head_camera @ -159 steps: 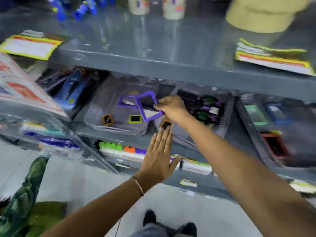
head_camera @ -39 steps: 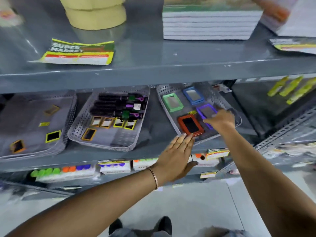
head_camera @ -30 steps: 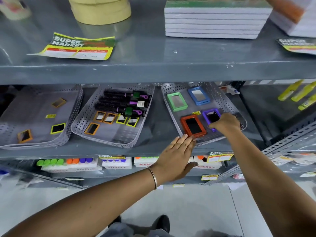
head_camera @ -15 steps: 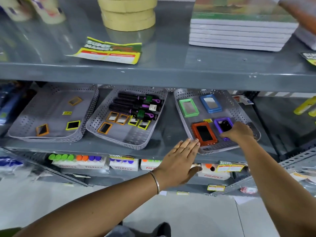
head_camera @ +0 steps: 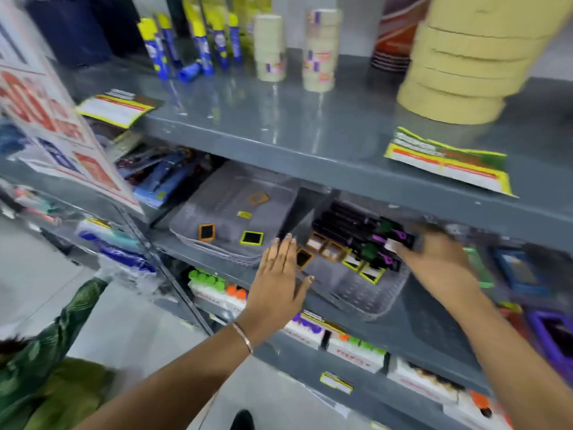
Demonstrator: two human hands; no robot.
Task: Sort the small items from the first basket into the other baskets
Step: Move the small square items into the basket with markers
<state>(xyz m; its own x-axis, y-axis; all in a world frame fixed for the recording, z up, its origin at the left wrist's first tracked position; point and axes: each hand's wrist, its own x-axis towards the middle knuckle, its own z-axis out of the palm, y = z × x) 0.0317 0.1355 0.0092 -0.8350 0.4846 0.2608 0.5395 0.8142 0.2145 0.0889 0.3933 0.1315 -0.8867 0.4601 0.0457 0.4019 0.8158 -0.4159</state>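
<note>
The right hand [head_camera: 434, 259] is blurred over the middle grey perforated plastic basket [head_camera: 369, 293]; its grip cannot be told. The left hand [head_camera: 279, 274] rests flat and wide at the shelf edge. Small framed mirrors [head_camera: 249, 238] remain in the left grey basket [head_camera: 223, 243]. Judged between picks; next comes a reach left.

A shop, by the look of it a stationery or general goods store. Grey metal shelves [head_camera: 310, 141] carry stock in rows: stacked tape rolls [head_camera: 269, 48], blue and yellow tubes [head_camera: 201, 41], and boxes of coloured-cap items [head_camera: 217, 290] on the lower level. Yellow-edged printed labels [head_camera: 446, 159] lie on the shelf edge, and a red and white promotional sign [head_camera: 46, 119] hangs at the left. Perforated grey baskets [head_camera: 366, 293] hold small framed goods
</note>
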